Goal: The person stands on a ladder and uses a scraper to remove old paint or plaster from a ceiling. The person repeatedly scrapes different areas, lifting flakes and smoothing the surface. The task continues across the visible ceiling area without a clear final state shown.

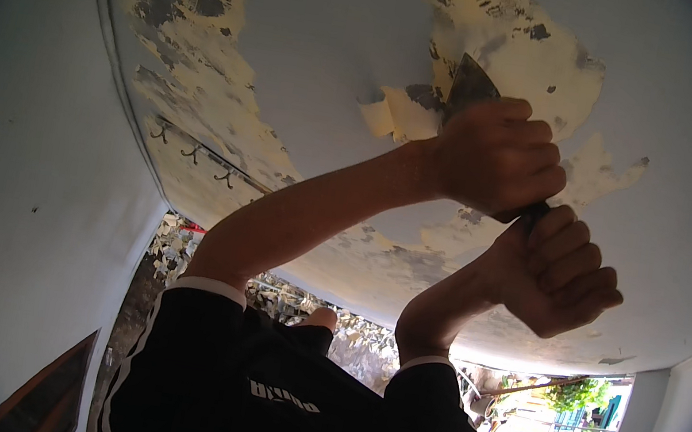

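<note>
Scraper (473,81): located toward 1 o'clock, dark blade pointing upward in front of the pale grey wall (327,43); I cannot tell whether the edge touches the surface. My left hand (502,159), at 2 o'clock, is closed in a fist around the tool, fingers fully curled. My right hand (566,271), at 3 o'clock, sits just below it — fingers likewise curled tight, gripping the lower end of the dark handle. A curled paint flap (401,115) hangs near the blade, between 12 and 1 o'clock. Peeled patches (208,61) mark the wall toward 10 o'clock. A row of hooks (190,155) is mounted between 9 and 10 o'clock. Pale flakes (361,352) cover the ground at 6 o'clock — green foliage (579,394) shows at 4 o'clock.
</note>
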Available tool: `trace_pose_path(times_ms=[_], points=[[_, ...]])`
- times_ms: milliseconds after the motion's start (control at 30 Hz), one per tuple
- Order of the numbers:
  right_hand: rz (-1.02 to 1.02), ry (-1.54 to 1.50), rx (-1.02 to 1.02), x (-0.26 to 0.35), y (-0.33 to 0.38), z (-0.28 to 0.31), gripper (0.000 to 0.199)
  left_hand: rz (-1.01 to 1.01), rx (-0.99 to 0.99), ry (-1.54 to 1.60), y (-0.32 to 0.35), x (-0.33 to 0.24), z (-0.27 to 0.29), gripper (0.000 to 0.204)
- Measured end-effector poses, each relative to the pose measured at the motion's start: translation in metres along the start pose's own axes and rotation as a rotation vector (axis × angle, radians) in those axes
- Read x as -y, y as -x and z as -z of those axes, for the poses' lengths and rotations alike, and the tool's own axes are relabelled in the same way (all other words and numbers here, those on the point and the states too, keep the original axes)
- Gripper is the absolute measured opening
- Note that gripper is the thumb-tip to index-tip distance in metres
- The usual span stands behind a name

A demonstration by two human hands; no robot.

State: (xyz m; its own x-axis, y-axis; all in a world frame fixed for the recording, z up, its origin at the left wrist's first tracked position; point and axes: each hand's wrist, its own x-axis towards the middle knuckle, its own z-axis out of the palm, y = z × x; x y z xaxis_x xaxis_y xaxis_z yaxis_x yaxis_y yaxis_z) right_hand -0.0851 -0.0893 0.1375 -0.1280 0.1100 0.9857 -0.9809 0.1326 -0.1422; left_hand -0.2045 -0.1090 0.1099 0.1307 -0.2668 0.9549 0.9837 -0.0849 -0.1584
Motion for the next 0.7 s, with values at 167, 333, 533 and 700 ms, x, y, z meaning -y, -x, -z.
trace_pose_path(times_ms=[167, 333, 533, 700], points=[[-0.069, -0.14, -0.138, 0.012, -0.02, 0.006, 0.05, -0.002, 0.056, -0.045, -0.011, -0.013, -0.012, 0.013], [-0.139, -0.067, 0.055, -0.029, 0.004, 0.006, 0.044, 0.041, 0.094, -0.11, 0.02, 0.016, 0.02, 0.013], [-0.051, -0.026, -0.048, -0.008, -0.005, -0.014, 0.049, -0.012, 0.049, 0.022, -0.004, 0.007, 0.006, 0.011], [-0.072, -0.124, -0.073, -0.007, -0.003, -0.013, 0.052, -0.033, 0.054, 0.031, 0.0, 0.007, 0.006, 0.011]])
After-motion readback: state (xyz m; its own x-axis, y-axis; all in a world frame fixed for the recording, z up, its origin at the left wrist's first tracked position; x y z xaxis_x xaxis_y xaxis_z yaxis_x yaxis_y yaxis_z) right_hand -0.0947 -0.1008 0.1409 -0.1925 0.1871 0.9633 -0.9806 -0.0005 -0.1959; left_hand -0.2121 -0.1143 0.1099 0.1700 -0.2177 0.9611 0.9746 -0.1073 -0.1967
